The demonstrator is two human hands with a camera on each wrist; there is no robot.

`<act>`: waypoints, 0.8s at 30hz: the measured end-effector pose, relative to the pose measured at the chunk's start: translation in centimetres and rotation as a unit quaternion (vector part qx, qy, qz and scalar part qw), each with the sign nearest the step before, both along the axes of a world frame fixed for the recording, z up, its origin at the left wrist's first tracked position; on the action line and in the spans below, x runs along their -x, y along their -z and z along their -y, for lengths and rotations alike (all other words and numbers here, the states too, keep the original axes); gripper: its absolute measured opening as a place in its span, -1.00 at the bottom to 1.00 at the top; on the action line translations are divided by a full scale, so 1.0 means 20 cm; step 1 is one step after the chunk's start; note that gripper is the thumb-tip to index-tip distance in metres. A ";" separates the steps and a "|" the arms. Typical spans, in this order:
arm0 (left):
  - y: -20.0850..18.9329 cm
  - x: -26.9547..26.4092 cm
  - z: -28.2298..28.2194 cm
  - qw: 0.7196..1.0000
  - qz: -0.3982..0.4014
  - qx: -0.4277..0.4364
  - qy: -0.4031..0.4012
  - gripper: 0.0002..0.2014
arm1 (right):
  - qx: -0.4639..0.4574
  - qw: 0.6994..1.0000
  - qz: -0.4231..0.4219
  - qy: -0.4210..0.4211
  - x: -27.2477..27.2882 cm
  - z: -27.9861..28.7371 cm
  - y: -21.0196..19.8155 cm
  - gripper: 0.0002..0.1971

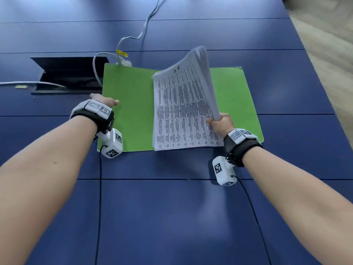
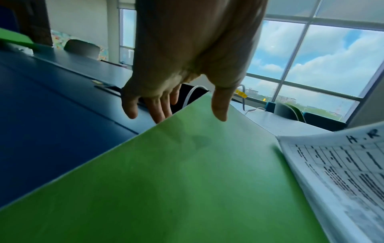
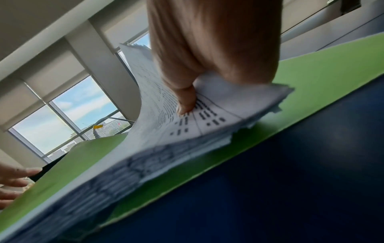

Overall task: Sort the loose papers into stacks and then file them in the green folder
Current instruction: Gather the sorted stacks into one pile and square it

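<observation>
The green folder (image 1: 129, 104) lies open on the blue table (image 1: 172, 207). A thick stack of printed papers (image 1: 181, 108), its top sheet marked "H R", sits over the folder's middle and right half. My right hand (image 1: 219, 122) pinches the stack's near right corner, thumb (image 3: 187, 105) on top, and the right side of the stack curves up off the folder (image 3: 322, 74). My left hand (image 1: 104, 101) is at the folder's left edge. In the left wrist view its fingers (image 2: 160, 115) reach straight past that edge, and its thumb (image 2: 220, 111) is over the green cover (image 2: 187, 180).
An open cable hatch (image 1: 66, 75) sits in the table just left of the folder. White cables (image 1: 133, 35) with a yellow tag (image 1: 122, 53) run to the folder's far left corner. The table's right edge and the floor (image 1: 328, 44) lie to the right.
</observation>
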State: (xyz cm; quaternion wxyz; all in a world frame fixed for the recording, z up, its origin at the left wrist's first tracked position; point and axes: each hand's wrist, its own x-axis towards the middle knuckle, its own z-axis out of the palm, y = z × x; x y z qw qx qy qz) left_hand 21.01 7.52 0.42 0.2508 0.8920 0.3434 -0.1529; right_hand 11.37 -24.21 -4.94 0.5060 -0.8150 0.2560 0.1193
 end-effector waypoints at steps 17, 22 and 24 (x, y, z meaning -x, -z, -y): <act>0.12 0.66 -0.24 0.998 0.045 0.035 0.031 -0.84 | -0.032 0.996 -0.064 -0.043 0.55 -0.10 -0.03 -0.84; 0.14 0.89 -0.39 0.998 0.046 0.020 0.027 -0.70 | -0.042 0.993 -0.104 -0.047 0.77 -0.24 0.04 -0.75; 0.13 0.95 -0.45 0.999 0.041 0.001 0.033 -0.69 | -0.049 0.990 -0.121 -0.049 0.85 -0.31 0.06 -0.66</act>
